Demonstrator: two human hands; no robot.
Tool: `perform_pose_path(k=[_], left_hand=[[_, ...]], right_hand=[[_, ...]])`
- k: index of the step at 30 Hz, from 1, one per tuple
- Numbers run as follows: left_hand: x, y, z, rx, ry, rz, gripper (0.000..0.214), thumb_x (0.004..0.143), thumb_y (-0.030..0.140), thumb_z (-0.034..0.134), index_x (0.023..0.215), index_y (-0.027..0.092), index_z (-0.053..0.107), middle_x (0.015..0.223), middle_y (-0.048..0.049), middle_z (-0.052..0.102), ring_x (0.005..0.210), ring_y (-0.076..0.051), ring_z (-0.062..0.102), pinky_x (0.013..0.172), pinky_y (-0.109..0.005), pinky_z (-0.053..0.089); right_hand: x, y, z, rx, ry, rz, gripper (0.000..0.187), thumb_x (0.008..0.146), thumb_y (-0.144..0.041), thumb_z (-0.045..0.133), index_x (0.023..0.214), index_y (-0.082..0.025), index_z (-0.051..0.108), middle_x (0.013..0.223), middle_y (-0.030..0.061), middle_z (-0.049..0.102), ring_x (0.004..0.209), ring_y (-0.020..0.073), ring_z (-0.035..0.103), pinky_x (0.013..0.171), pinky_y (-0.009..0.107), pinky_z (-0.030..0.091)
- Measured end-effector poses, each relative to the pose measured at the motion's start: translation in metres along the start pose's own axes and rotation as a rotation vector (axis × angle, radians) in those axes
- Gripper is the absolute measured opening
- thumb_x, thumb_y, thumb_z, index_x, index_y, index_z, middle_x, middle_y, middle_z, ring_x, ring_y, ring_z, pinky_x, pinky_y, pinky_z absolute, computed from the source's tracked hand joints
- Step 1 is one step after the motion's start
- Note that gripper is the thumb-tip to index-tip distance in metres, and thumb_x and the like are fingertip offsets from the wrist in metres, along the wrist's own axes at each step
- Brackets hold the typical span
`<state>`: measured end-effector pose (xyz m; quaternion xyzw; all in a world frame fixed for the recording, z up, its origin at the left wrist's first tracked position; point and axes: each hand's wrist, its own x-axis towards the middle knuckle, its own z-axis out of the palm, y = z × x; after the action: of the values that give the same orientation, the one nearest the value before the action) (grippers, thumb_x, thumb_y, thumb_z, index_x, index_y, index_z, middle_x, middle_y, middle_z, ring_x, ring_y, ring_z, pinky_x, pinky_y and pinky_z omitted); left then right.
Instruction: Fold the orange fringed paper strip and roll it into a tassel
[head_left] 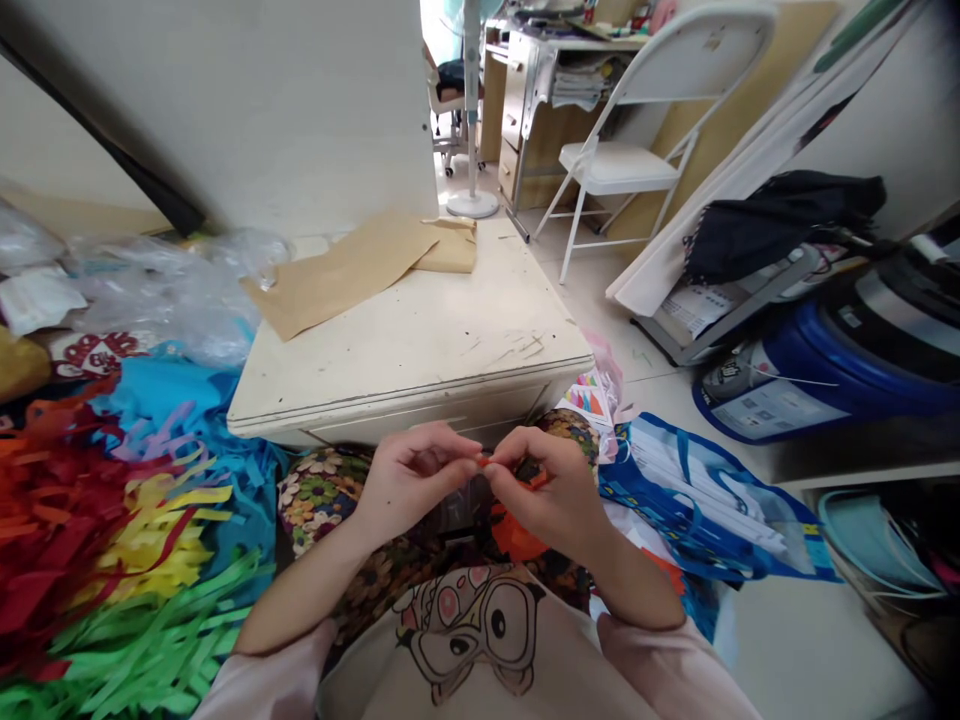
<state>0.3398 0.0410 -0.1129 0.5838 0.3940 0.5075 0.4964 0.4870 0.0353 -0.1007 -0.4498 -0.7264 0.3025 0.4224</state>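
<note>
Fingers of left hand and right hand pinch 1 orange paper strip over the lap, before the desk; likely light, limp, tearable, best held near its end.

Bright daylight from doorway (slightly blown out), soft shadows, fisheye bending at edges, mild blur.

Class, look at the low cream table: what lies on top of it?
On the cream table lie two brown paper pieces, overlapping. Whatever is beneath the paper is hidden.
</note>
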Motion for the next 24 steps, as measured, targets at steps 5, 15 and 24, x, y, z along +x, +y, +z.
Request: perform_pose_path(k=[5,15,24], left_hand=[[0.0,0.001,-0.001,0.166,0.013,0.11,0.01,0.062,0.014,0.061,0.072,0.016,0.063,0.063,-0.0026,0.06,0.056,-0.01,0.053,0.047,-0.018,0.041],[0.002,-0.002,0.004,0.135,0.006,-0.035,0.019,0.064,0.017,0.059,0.083,0.016,0.057,0.069,-0.0008,0.063,0.064,-0.01,0.058,0.06,-0.02,0.048],[0.0,-0.001,0.011,0.133,0.078,-0.011,0.018,0.062,0.01,0.057,0.078,0.017,0.056,0.062,0.0024,0.062,0.059,-0.007,0.057,0.054,-0.015,0.045]], right_hand=[[0.01,0.003,-0.009,0.098,-0.132,0.066,0.012,0.067,-0.02,0.051,0.057,-0.015,0.05,0.053,-0.0009,0.053,0.049,0.0071,0.047,0.046,0.019,0.038],[0.026,0.008,-0.022,-0.087,-0.305,0.011,0.007,0.065,-0.015,0.053,0.059,-0.014,0.053,0.053,-0.0024,0.057,0.047,0.0043,0.047,0.045,0.016,0.035],[0.021,-0.001,-0.019,-0.313,-0.192,-0.127,0.012,0.062,-0.009,0.054,0.051,-0.014,0.052,0.051,-0.0009,0.055,0.052,0.008,0.049,0.05,0.02,0.035]])
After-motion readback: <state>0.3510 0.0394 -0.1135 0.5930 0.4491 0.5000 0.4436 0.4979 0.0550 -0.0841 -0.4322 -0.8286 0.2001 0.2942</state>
